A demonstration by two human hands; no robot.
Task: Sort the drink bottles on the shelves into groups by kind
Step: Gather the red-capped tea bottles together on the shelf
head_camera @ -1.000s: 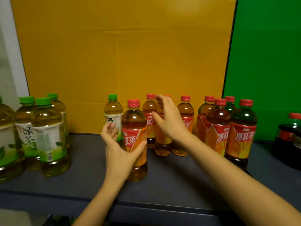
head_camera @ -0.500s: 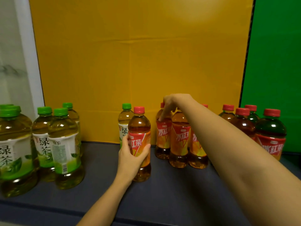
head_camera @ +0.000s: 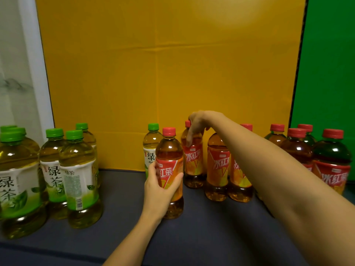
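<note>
My left hand (head_camera: 160, 191) is wrapped around the middle of a red-capped iced black tea bottle (head_camera: 170, 150) that stands upright near the centre of the dark shelf (head_camera: 201, 231). Right behind it stands a single green-capped green tea bottle (head_camera: 151, 143). My right hand (head_camera: 197, 124) reaches over from the right and grips the neck of a second black tea bottle (head_camera: 194, 164) at the back. Two more black tea bottles (head_camera: 218, 169) stand just right of it, partly behind my forearm. Several green tea bottles (head_camera: 76, 169) are grouped at the left.
Several more red-capped black tea bottles (head_camera: 331, 164) crowd the right end of the shelf. A yellow backdrop (head_camera: 169, 73) and a green panel (head_camera: 330, 64) close off the rear. The shelf's front edge runs along the bottom.
My left hand has closed around the front black tea bottle. My right hand has risen from the bottles' sides to grip the neck of the back bottle. The view has shifted left.
</note>
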